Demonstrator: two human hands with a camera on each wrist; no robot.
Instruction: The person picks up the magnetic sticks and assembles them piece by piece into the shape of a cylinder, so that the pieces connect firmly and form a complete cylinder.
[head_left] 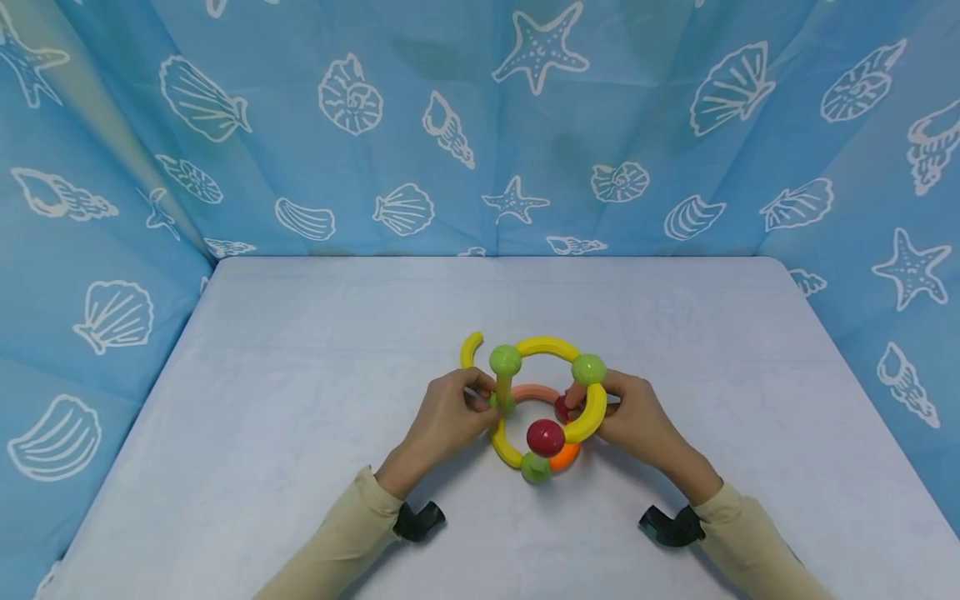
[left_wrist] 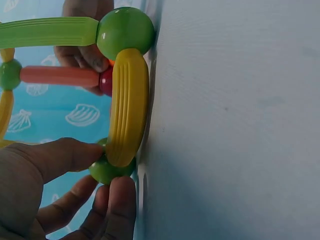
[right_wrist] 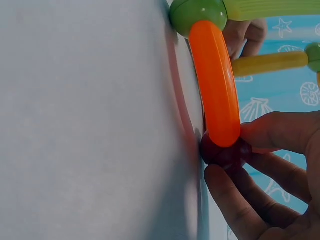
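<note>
A two-level frame of curved rods and balls stands on the table. My left hand [head_left: 450, 412] pinches a green ball [left_wrist: 112, 171] at its lower left, where a yellow rod [left_wrist: 129, 110] joins. On the other side, my right hand [head_left: 637, 412] holds a dark red ball [right_wrist: 227, 152] between thumb and fingers, at the end of an orange rod [right_wrist: 215, 85]. Above, yellow rods [head_left: 547, 344] link two green balls [head_left: 588, 369] and a red ball [head_left: 545, 437]. A green rod [left_wrist: 50, 31] rises from the front green ball [left_wrist: 126, 32]. A salmon rod [head_left: 534, 392] lies at the back.
Another yellow curved rod [head_left: 470, 350] shows behind my left hand; its lower end is hidden. White cloth covers the table [head_left: 300, 333]. Blue curtains [head_left: 450, 125] with shell prints enclose its back and sides. Black wrist mounts [head_left: 420, 522] sit at both cuffs.
</note>
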